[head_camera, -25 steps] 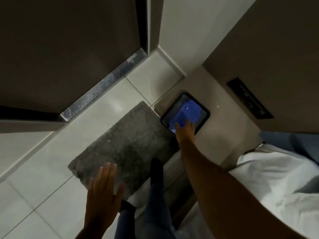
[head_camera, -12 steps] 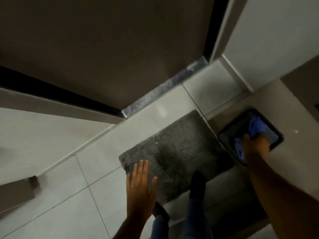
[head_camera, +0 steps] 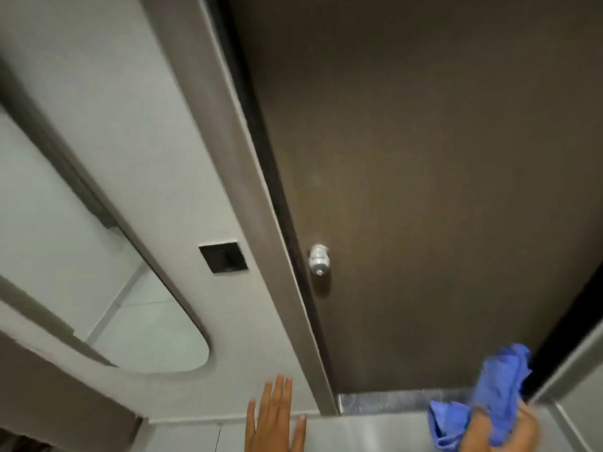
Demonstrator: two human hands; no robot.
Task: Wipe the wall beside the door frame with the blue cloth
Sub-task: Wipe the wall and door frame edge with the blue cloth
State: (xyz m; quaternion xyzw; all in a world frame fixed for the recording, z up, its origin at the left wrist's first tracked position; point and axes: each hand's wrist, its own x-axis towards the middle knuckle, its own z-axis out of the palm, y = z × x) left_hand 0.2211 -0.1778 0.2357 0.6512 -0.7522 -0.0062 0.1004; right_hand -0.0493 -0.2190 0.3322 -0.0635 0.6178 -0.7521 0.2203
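Blue cloth (head_camera: 496, 396) bunched in the clenched right hand (head_camera: 499, 433); left hand (head_camera: 274, 419) spread flat.

This looks like a home interior, a doorway inside a house or flat. A plain dark brown door (head_camera: 440, 190) with a round silver metal knob (head_camera: 318, 259) sits in a grey-brown door frame (head_camera: 261, 223), with a strip of silver metal threshold (head_camera: 401, 402) along its foot. Left of the frame runs a pale grey painted wall (head_camera: 146, 141) carrying a small black square recess (head_camera: 224, 261), possibly a switch box. A rounded mirror-like panel (head_camera: 140, 321) reflects pale floor tiles (head_camera: 375, 432), like those at the threshold's edge.
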